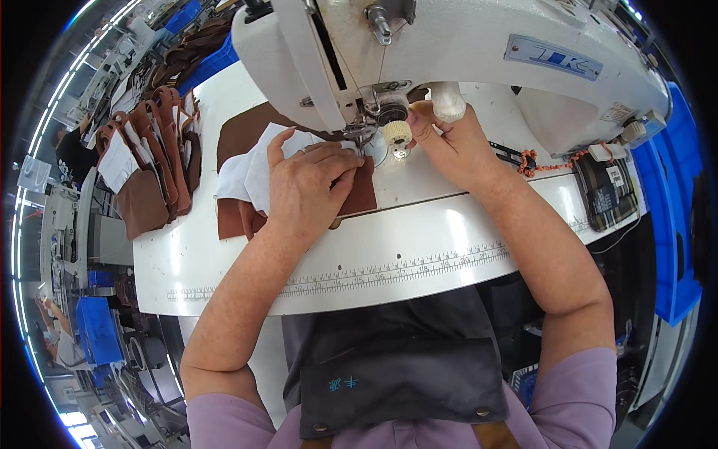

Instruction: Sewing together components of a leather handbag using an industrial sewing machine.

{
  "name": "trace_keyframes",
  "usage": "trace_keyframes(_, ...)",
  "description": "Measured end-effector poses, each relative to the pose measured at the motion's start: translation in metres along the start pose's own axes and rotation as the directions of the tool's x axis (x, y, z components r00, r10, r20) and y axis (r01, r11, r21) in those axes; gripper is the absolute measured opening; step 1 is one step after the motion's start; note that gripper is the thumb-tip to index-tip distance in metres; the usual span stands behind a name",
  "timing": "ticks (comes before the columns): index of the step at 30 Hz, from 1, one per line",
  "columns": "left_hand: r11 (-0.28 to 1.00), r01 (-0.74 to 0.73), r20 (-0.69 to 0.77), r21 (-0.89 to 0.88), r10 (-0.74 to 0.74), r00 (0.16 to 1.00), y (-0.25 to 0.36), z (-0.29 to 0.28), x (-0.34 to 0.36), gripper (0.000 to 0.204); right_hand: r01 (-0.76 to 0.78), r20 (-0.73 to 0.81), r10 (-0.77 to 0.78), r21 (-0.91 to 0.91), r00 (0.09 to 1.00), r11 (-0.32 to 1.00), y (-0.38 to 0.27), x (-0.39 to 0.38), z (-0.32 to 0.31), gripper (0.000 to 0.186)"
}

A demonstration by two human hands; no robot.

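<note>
Under the head of a white sewing machine (464, 45) lies a brown leather-like piece (239, 138) with white cloth (243, 176) on top of it. My left hand (310, 176) presses on both; its thumb and fingertips close together on the reddish-brown edge beside the presser foot (360, 135). To the right of the needle, my right hand (458, 150) is bent in under the machine arm, near a cream ribbed knob (396, 135) and a white lamp (448, 101). Its thumb and fingers are curled together; whatever they grip there is hidden.
Brown leather-like pieces with straps and white linings (153, 161) are stacked on the left of the white table (419, 277), which has a printed ruler along its front. At right lie a dark checked pouch (606, 191) and tweezers (508, 153). Blue crates (666, 202) stand beyond.
</note>
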State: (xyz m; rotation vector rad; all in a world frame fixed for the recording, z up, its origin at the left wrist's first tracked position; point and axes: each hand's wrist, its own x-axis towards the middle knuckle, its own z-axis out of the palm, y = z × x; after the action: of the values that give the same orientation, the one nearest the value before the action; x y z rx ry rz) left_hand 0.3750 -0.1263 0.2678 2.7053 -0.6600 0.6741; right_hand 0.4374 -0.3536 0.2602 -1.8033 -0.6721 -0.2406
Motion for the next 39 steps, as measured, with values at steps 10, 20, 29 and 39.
trace_keyframes(10, 0.961, 0.275, -0.051, -0.040, -0.277, 0.960, 0.036, -0.024, -0.058, 0.015, 0.322, 0.386, -0.175, -0.359, 0.906, 0.876, -0.032, -0.019, 0.006, 0.032)
trace_keyframes(20, 0.973, 0.228, 0.114, -0.012, -0.226, 0.968, 0.019, -0.149, -0.016, 0.011, 0.129, 0.295, -0.101, -0.075, 0.950, 0.989, -0.116, -0.121, 0.063, 0.046)
trace_keyframes(29, 0.806, 0.475, 0.283, -0.354, -0.392, 0.875, 0.037, -0.260, -0.059, 0.015, -0.245, 0.439, 0.154, 0.158, 0.885, 0.956, -0.142, -0.088, 0.074, 0.030)
trace_keyframes(39, 0.938, 0.325, 0.105, -0.123, -0.314, 0.944, 0.039, -0.237, -0.191, 0.088, 0.603, 0.626, -0.408, -0.126, 0.665, 0.788, -0.214, -0.047, 0.111, 0.017)
